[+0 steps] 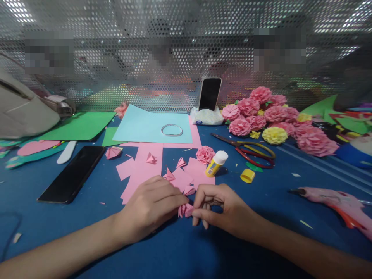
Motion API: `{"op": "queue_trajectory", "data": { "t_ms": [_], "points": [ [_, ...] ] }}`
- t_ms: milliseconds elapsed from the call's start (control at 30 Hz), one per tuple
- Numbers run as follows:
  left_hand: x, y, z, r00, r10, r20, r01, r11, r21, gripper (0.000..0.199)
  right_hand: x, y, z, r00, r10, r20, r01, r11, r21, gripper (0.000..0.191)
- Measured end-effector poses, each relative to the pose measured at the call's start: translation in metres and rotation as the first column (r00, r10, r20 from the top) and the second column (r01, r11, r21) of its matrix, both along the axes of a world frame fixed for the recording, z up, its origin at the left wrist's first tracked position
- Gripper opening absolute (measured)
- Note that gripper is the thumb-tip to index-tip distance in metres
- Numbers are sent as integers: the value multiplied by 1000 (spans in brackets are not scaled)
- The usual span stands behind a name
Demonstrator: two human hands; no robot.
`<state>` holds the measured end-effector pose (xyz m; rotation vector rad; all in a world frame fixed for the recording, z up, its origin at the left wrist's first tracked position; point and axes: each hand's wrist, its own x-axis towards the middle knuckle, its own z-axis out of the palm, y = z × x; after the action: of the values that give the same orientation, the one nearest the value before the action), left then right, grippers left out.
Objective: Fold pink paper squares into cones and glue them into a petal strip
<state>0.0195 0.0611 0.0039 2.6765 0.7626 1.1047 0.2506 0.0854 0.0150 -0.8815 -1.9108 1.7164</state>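
Note:
Both hands meet at a small folded pink paper piece (185, 210) low in the middle of the view. My left hand (154, 205) lies over its left side, fingertips closed on it. From the right, my right hand (216, 207) pinches its edge between thumb and index finger. Just beyond are more folded pink pieces (188, 190) and cut pink sheets (148, 166). An uncapped yellow glue stick (214, 166) stands tilted past my right hand, beside a round pink paper flower (205, 154). Its yellow cap (247, 176) sits to the right.
Red-and-yellow scissors (255, 153) and a pink glue gun (334, 199) lie right; paper flowers (248, 106) are piled behind. A black phone (72, 174) lies left. Light blue paper (145, 126) and a propped phone (209, 94) stand before a perforated metal screen (116, 58).

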Motion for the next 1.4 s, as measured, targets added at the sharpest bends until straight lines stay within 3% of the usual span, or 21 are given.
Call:
{"op": "queue_trajectory", "data": {
  "t_ms": [200,433,633,867,1000,1167,1400],
  "points": [
    [5,0,0,997,-5,-74,-5,991,-136,32,-2,-1,2,1000,-3,27,3,1000,7,24],
    [9,-4,-2,988,31,-153,-49,992,-120,35,-4,-1,1,997,-26,75,25,999,23,25],
    [11,-3,-2,973,65,-220,-89,991,-105,34,-8,-2,2,989,-113,94,114,994,0,28],
    [11,-2,5,962,-11,-275,-51,974,-219,32,-10,-1,3,986,-135,99,138,990,-20,30],
    [9,-1,7,971,-58,-233,-28,936,-351,29,-11,2,3,984,-154,90,157,987,-27,27],
    [10,-2,9,990,-86,-109,19,862,-506,25,-10,5,6,990,-132,53,138,981,-137,27],
    [13,-1,7,993,-99,62,116,758,-642,26,-9,6,5,993,-100,-59,85,972,-219,26]
  ]
}}
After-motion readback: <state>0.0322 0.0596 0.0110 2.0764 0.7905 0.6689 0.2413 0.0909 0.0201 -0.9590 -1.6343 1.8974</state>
